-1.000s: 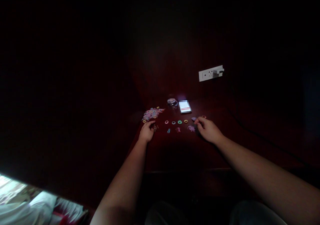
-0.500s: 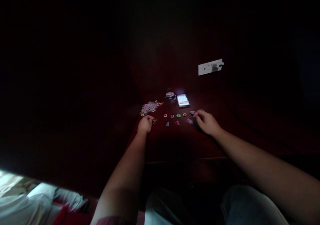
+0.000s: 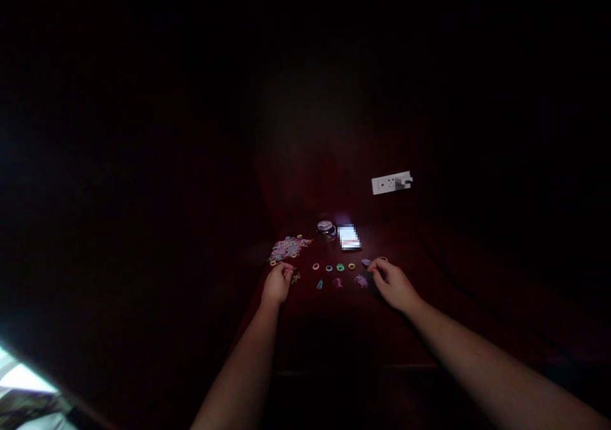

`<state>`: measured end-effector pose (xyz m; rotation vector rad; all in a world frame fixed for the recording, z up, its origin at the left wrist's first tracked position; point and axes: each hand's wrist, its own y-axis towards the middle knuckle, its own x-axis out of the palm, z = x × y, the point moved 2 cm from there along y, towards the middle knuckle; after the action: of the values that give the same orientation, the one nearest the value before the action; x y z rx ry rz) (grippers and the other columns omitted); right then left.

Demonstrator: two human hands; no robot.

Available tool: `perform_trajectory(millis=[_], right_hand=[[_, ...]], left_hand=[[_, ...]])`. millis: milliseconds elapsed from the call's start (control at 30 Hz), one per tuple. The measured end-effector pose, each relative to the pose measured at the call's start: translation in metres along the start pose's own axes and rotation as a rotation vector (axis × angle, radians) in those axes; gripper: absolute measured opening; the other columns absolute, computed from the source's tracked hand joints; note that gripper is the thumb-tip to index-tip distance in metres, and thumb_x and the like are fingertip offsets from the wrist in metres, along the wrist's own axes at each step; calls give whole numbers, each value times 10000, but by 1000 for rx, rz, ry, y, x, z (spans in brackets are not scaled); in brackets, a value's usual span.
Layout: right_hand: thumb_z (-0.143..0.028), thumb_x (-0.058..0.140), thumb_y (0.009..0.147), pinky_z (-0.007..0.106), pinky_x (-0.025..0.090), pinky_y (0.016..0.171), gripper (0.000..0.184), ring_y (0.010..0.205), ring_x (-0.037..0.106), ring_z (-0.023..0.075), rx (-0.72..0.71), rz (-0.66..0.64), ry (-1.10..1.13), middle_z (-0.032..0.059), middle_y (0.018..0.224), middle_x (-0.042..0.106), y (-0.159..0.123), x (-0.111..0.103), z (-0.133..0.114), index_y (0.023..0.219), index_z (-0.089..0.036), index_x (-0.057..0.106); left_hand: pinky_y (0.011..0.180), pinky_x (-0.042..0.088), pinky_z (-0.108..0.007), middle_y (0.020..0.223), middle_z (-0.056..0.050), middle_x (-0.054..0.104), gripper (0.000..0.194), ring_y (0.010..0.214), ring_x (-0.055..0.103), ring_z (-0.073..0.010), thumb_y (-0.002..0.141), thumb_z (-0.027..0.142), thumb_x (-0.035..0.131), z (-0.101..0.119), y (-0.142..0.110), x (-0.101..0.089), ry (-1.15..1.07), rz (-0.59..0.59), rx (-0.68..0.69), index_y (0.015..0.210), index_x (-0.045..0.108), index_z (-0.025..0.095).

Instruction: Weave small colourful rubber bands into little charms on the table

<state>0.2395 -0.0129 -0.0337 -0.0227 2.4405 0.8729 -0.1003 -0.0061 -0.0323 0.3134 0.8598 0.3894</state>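
Dark red desk (image 3: pixel 324 334), lower center, carried everything. Left hand (image 3: pixel 278 283) and right hand (image 3: pixel 394 285), fingers curled, flanked it; pinch contents unclear. Mixed pastel band heap (image 3: pixel 288 248) lay just beyond left hand; small round rings (image 3: pixel 340 268) sat between hands.

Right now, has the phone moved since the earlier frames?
No, not visibly. The phone still lies just right of the jar, below and left of the wall socket; the socket shifts in frame too, so the view moved.
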Motion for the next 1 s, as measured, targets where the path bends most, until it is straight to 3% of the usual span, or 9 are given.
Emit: perform_trajectory(millis=[200,333,467,567,633,767,867,1000], right_hand=[[-234,422,851,286,425,638,169,655,556,168,-4,-50,15,14,730,620,0,-1,-7,801,-199,580],[-231,439,849,281,418,600,161,600,533,157,-8,-54,17,4,702,616,-1,-2,-10,803,-204,592],[-228,468,848,292,438,638,148,649,562,167,-55,-41,55,14,714,632,-1,1,-11,784,-207,600],[-251,491,853,275,432,602,136,620,544,156,-45,-45,104,15,708,620,-1,2,-12,843,-199,616],[-282,509,852,259,414,559,158,576,510,141,-7,-25,124,3,675,582,-1,2,-12,904,-185,623],[-289,523,851,243,401,552,214,579,486,128,-40,-47,175,-2,680,554,-2,1,-13,982,-167,641],[-292,529,854,237,388,538,210,582,483,126,-73,-56,180,9,691,564,-2,1,-12,965,-171,660],[-292,526,855,232,361,507,179,555,463,120,-69,-63,192,6,680,563,-1,0,-12,906,-182,658]], left_hand=[[730,507,-259,869,-38,687,142,755,637,-150,833,276,534,9,-10,-9,-72,46,71,902,624,190],[659,517,-257,790,-24,658,137,675,620,-140,823,311,568,34,-20,-6,-223,90,125,890,615,201],[639,526,-246,796,-48,663,191,678,643,-130,780,265,634,89,-25,23,-560,29,79,928,575,160],[652,520,-221,813,-45,658,203,709,651,-115,785,278,641,131,-33,53,-618,-21,121,934,559,167],[636,506,-214,800,-45,651,168,710,648,-117,793,285,635,146,-40,70,-701,-2,145,877,548,169],[570,456,-196,783,-35,662,159,647,623,-105,796,297,640,146,-52,89,-662,-33,171,814,537,178],[543,420,-187,747,-19,658,139,621,606,-99,801,295,638,141,-56,92,-558,-114,232,825,557,185],[530,398,-185,744,-8,654,122,608,594,-94,807,289,626,142,-57,90,-502,-130,255,837,560,191]])
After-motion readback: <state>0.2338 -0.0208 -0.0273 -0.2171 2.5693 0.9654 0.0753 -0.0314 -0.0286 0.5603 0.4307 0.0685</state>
